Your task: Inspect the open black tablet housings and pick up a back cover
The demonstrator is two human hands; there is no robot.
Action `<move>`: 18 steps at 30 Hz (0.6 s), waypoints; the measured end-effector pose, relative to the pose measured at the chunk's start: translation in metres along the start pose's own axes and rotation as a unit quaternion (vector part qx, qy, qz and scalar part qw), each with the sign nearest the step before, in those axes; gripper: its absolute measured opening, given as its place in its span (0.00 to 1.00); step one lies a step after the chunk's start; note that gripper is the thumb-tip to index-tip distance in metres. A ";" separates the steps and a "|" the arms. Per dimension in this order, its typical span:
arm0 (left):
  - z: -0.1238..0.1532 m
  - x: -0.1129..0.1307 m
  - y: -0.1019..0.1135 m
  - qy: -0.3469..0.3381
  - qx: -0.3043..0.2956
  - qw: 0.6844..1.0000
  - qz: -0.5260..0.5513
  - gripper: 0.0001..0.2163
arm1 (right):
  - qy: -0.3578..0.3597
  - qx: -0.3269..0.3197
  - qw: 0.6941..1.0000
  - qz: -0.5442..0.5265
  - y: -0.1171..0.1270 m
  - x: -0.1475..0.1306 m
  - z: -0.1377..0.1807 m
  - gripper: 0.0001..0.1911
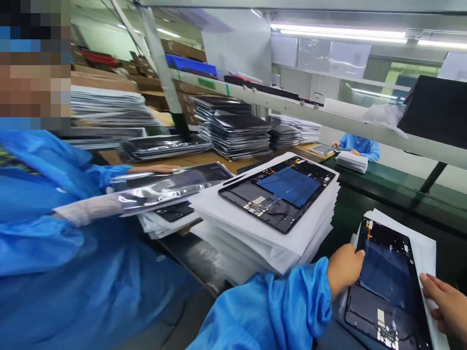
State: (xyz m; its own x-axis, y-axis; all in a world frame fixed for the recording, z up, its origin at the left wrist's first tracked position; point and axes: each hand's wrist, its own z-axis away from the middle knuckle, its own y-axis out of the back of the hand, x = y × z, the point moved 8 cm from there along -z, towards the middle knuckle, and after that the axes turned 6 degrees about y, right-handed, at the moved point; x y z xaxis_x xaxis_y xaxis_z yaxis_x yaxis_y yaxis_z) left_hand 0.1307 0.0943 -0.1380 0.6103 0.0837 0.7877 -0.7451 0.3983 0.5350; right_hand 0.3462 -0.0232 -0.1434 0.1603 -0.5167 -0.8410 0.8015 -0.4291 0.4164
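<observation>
Item: open tablet chassis point(386, 287), black frame with blue panel and exposed circuitry, lying on white sheets point(423, 248) at lower right of the dark surface point(368, 204); left hand point(343, 272) on its left edge, fingers curled round the frame, gripping it; right hand point(443, 304) at its right edge, fingers extended flat and touching the frame and sheet, not closed round it. Adjacent: second chassis point(280, 192) atop a tall stack of white sheets point(270, 243), just left of the first. Left: co-worker's blue sleeve point(54, 204), hand point(156, 169) on a glossy bagged panel point(171, 184). Rear: stacks of dark panels point(237, 131); a second co-worker in blue point(359, 146), far side.
</observation>
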 end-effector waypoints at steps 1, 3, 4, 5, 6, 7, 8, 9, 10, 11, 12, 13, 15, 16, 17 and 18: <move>-0.001 0.001 0.001 0.010 -0.008 1.000 0.020 0.13 | 0.005 -0.001 1.000 -0.006 -0.002 -0.001 0.000 0.29; 0.000 0.005 0.006 0.035 -0.022 0.996 0.075 0.14 | -0.005 -0.031 0.999 -0.035 -0.010 0.001 -0.003 0.28; 0.001 0.008 0.010 0.045 -0.024 0.993 0.102 0.14 | -0.017 -0.049 0.997 -0.057 -0.015 0.002 -0.006 0.26; 0.003 0.013 0.014 0.049 -0.022 0.991 0.124 0.14 | -0.033 -0.060 0.994 -0.084 -0.018 0.004 -0.007 0.25; 0.004 0.019 0.019 0.048 -0.018 0.989 0.141 0.13 | -0.049 -0.071 0.989 -0.119 -0.021 0.004 -0.008 0.23; 0.006 0.024 0.023 0.046 -0.017 0.985 0.163 0.13 | -0.066 -0.090 0.980 -0.165 -0.027 0.004 -0.008 0.21; 0.007 0.028 0.026 0.046 -0.026 0.979 0.196 0.12 | -0.082 -0.116 0.967 -0.214 -0.033 0.002 -0.006 0.21; 0.009 0.029 0.026 0.049 -0.041 0.970 0.235 0.12 | -0.097 -0.142 0.951 -0.257 -0.039 -0.001 -0.003 0.21; 0.011 0.030 0.026 0.054 -0.060 0.958 0.277 0.12 | -0.108 -0.169 0.935 -0.292 -0.044 -0.005 0.000 0.22; 0.013 0.029 0.024 0.059 -0.083 0.942 0.320 0.11 | -0.115 -0.190 0.922 -0.317 -0.048 -0.008 0.004 0.24; 0.016 0.027 0.021 0.063 -0.106 0.925 0.359 0.11 | -0.118 -0.203 0.914 -0.332 -0.049 -0.011 0.007 0.26; 0.018 0.024 0.017 0.064 -0.125 0.912 0.386 0.11 | -0.118 -0.203 0.911 -0.338 -0.049 -0.012 0.010 0.27; 0.021 0.016 0.010 0.066 -0.149 0.897 0.411 0.12 | -0.119 -0.200 0.910 -0.343 -0.048 -0.014 0.016 0.30; 0.022 0.011 0.005 0.070 -0.159 0.890 0.421 0.12 | -0.121 -0.196 0.909 -0.347 -0.047 -0.014 0.019 0.31; 0.022 0.005 0.001 0.079 -0.168 0.882 0.433 0.13 | -0.125 -0.187 0.908 -0.353 -0.046 -0.013 0.022 0.32; 0.022 -0.002 -0.004 0.094 -0.177 0.872 0.447 0.14 | -0.127 -0.174 0.907 -0.361 -0.045 -0.012 0.025 0.32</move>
State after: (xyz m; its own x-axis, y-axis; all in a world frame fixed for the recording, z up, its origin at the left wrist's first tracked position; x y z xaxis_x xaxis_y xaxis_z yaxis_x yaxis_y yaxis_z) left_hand 0.1270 0.0723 -0.1348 -0.1131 0.6398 0.7602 -0.8369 0.3510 -0.4199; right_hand 0.2938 -0.0156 -0.1433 -0.5822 -0.3674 -0.7253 0.7848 -0.4870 -0.3833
